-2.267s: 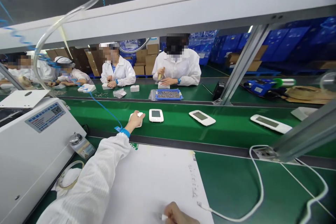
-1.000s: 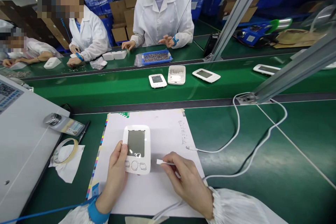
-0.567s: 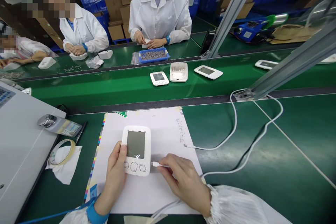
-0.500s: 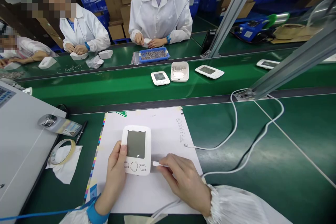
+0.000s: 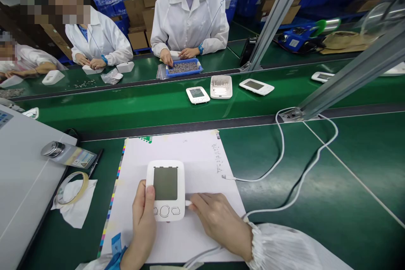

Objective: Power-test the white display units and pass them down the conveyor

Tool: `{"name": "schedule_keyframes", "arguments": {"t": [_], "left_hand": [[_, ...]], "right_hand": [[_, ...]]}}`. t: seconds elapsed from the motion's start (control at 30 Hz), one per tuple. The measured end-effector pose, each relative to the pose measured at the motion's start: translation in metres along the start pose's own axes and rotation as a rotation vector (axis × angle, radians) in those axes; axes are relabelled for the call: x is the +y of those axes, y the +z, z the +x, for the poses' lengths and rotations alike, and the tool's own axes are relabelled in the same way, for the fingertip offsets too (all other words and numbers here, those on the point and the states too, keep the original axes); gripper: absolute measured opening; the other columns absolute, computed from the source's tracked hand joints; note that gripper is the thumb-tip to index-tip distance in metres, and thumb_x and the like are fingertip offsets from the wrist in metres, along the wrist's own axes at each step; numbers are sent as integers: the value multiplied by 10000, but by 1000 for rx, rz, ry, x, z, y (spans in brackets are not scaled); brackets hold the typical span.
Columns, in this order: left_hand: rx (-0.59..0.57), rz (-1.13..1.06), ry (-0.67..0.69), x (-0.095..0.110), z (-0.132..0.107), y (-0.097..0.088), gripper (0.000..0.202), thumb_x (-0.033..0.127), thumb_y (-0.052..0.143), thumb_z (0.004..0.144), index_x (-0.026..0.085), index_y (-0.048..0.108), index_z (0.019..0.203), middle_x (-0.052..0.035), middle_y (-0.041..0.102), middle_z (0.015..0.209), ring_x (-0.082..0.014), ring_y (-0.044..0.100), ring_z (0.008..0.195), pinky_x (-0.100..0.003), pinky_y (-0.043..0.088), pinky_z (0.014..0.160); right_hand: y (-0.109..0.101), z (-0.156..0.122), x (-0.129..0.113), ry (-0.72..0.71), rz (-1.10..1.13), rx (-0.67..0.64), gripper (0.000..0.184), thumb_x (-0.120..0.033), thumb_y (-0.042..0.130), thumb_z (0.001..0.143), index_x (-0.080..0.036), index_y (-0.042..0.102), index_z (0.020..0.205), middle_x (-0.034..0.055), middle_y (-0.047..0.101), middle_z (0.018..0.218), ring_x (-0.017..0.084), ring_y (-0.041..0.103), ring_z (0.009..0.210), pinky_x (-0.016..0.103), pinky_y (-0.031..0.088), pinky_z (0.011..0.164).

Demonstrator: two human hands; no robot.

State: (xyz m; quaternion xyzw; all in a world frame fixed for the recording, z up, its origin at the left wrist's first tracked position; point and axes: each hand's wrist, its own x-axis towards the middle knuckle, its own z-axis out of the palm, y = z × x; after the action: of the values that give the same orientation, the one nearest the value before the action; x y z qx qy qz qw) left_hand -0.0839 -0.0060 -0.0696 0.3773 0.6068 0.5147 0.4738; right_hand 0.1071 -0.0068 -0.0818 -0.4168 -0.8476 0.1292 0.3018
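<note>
My left hand [image 5: 144, 215] grips the left edge of a white handheld device with a grey screen [image 5: 165, 183], thumb on its front. Three outlined buttons sit below the blank screen. My right hand [image 5: 218, 221] pinches a white cable plug [image 5: 187, 203] against the device's right side; the plug's tip is out of sight there. Both hands are above a white paper sheet [image 5: 190, 147] taped to the green bench. A second white cable end [image 5: 229, 177] lies on the sheet's right edge.
A green conveyor [image 5: 152, 109] carries a white open housing [image 5: 221, 87] and several white devices. A metal post [image 5: 297, 112] stands at right. Tape roll [image 5: 72, 187] and bottle [image 5: 68, 154] lie at left. Co-workers in white coats sit opposite, near a blue tray [image 5: 184, 67] of small parts.
The plug has moved left from a small gap to meet the device's side. The device sits slightly lower in view. Devices on the conveyor have shifted right; a co-worker's hand has reached the blue tray.
</note>
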Motion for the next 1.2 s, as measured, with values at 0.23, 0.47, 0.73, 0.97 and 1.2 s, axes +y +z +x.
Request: {"name": "schedule_keyframes", "arguments": {"t": [0.23,0.47,0.73,0.97,1.2], "left_hand": [[-44,55,12,14,3,3,334,564,637,907,239,617,982,31,584,748,-168,549,634,-246,476,508],[-473,200,-73,28,6,-10,549,403,759,838,284,500,1307,-24,666,1035,-218,641,867,-286,578,651],[-578,190,-106,20,6,-17,765,297,747,863,325,310,1491,-86,597,1370,-318,589,1230,-412,523,967],[-542,204,-72,15,3,-17,991,371,801,830,342,159,1585,-106,615,1380,-311,646,1148,-346,556,856],[-539,228,-24,15,3,-17,966,360,796,836,345,187,1586,-99,604,1386,-302,640,1152,-340,557,870]], "right_hand": [[2,5,-1,58,11,16,523,-206,160,1110,-176,602,832,42,669,654,209,652,542,326,434,475],[-5,5,3,241,140,103,335,-344,303,1095,-194,599,1055,77,704,833,241,705,691,345,566,563],[-2,0,1,239,202,153,253,-415,433,1062,-216,519,1191,78,747,889,245,738,755,370,615,616],[-3,-1,1,201,197,197,229,-373,462,1054,-209,513,1206,79,729,869,254,716,735,387,616,599],[-3,-2,1,196,233,194,212,-345,464,1050,-219,487,1220,74,713,853,252,716,726,378,627,587]]}}
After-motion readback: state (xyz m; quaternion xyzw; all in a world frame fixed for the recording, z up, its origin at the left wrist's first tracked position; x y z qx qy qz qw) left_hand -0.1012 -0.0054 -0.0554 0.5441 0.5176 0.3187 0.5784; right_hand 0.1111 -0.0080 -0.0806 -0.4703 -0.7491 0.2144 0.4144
